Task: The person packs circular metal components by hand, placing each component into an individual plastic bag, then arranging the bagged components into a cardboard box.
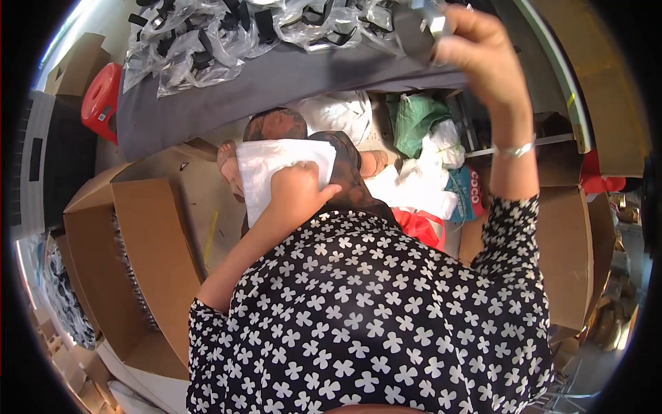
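Note:
My left hand (295,186) is curled into a fist with the thumb out, on top of a white sheet-like stack (254,172), perhaps plastic bags, across my lap. Whether its fingers grip anything is hidden. Raised at the upper right, my right hand (483,52) pinches a dark piece with a shiny metal part (414,31) between thumb and fingers. Motion blurs that piece, so its kind is unclear. It is held over the right end of a grey-covered table (289,76). Several clear plastic bags (200,58) with black and metal parts lie on the table's far side.
Open cardboard boxes stand left (155,241) and right (562,255) of me. A red plastic stool (101,100) is beyond the left box. Under the table are a green bag (412,121) and white bags (414,183). A red-and-teal package (465,193) lies near my right side.

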The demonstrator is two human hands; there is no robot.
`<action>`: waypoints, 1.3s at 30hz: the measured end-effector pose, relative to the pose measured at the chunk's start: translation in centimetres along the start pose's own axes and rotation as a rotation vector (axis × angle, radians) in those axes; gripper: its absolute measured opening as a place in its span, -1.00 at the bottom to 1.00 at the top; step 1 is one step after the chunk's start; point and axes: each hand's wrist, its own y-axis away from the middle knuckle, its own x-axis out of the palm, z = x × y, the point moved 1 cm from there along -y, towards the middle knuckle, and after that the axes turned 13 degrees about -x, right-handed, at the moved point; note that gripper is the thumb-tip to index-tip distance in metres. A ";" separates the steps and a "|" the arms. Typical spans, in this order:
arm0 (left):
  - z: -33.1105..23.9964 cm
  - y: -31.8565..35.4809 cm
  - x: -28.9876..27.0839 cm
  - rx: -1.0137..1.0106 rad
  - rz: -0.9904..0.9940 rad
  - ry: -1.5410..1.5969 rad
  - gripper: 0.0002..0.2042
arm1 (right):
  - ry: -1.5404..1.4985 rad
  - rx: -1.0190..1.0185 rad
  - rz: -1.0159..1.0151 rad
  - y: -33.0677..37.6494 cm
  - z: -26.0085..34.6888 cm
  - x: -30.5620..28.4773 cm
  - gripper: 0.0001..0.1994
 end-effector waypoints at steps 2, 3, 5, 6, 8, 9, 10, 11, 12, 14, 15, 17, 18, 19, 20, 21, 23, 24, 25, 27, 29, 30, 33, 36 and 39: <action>0.1 -0.2 0.6 -0.005 -0.005 -0.039 -0.70 | -0.196 0.237 0.009 3.2 -1.2 1.7 -0.84; 0.5 -0.3 1.0 -0.002 -0.029 -0.015 -0.75 | -0.327 0.371 -0.009 4.9 -2.0 2.6 -0.81; 1.0 -0.3 1.5 0.003 -0.043 0.008 -0.79 | -0.438 0.508 -0.134 8.9 -3.9 4.9 -0.79; 1.2 -0.3 1.5 0.023 -0.059 0.029 -0.86 | -0.549 0.577 -0.165 10.6 -4.2 6.1 -0.78; 1.9 -0.2 1.7 0.036 -0.070 0.053 -0.92 | -0.708 0.733 -0.265 13.6 -4.3 8.6 -0.77; 2.4 -0.2 1.8 0.017 -0.069 0.146 -0.92 | -0.752 0.817 -0.338 14.7 -4.2 9.6 -0.76; 2.8 -0.2 1.9 -0.001 -0.064 0.238 -0.91 | -0.823 0.877 -0.387 15.3 -3.8 10.6 -0.76; 2.8 -0.2 1.7 -0.004 -0.059 0.237 -0.91 | -0.894 0.937 -0.438 15.9 -3.5 11.4 -0.76; 2.7 -0.3 1.3 -0.065 -0.005 0.367 -0.91 | -0.960 0.974 -0.492 16.7 -3.6 12.0 -0.81; 2.4 -0.4 1.0 -0.126 0.055 0.496 -0.90 | -0.918 0.905 -0.441 18.8 -5.0 12.6 -0.85; 2.4 -0.5 1.1 -0.179 0.100 0.630 -0.89 | -0.877 0.833 -0.383 19.0 -5.1 12.9 -0.89; 2.8 -0.5 1.5 -0.232 0.146 0.763 -0.86 | -0.750 0.868 -0.282 18.8 -4.4 14.6 -0.89; 3.3 -0.5 2.1 -0.248 0.137 0.810 -0.87 | -0.666 0.768 -0.175 19.4 -4.9 15.3 -0.86; 3.6 -0.5 2.4 -0.265 0.127 0.856 -0.88 | -0.582 0.665 -0.068 19.6 -5.2 15.8 -0.83; 3.6 -0.6 2.6 -0.264 0.125 0.856 -0.88 | -0.411 0.610 0.046 19.7 -5.3 15.5 -0.87; 3.5 -0.5 2.7 -0.297 0.089 0.904 -0.90 | -0.411 0.610 0.048 19.6 -5.4 15.5 -0.87; 3.6 -0.4 2.5 -0.332 0.047 0.952 -0.91 | -0.060 0.396 0.037 19.4 -5.5 15.6 -0.77; 3.6 -0.4 2.2 -0.344 0.032 0.888 -0.90 | -0.060 0.394 0.040 19.2 -5.4 15.6 -0.77; 3.6 -0.4 1.8 -0.355 0.016 0.823 -0.87 | 0.098 0.316 0.062 18.8 -5.2 15.5 -0.77; 3.4 -0.3 0.9 -0.312 -0.013 0.784 -0.86 | 0.256 0.232 0.085 18.4 -5.3 15.6 -0.77; 3.4 -0.2 0.6 -0.267 -0.040 0.743 -0.85 | 0.249 0.224 0.109 18.4 -6.0 15.9 -0.80; 3.6 -0.1 0.4 -0.267 -0.029 0.745 -0.85 | 0.248 0.218 0.111 18.5 -6.2 16.0 -0.80; 3.6 0.1 0.1 -0.299 -0.004 0.827 -0.85 | 0.329 0.197 0.124 18.4 -6.6 16.0 -0.82; 3.9 -0.2 -0.2 -0.375 0.028 0.943 -0.87 | 0.123 0.285 -0.099 16.4 -5.2 14.6 -0.81; 4.2 0.0 -0.3 -0.431 0.046 1.003 -0.90 | -0.177 0.312 -0.241 14.1 -3.9 14.9 -0.79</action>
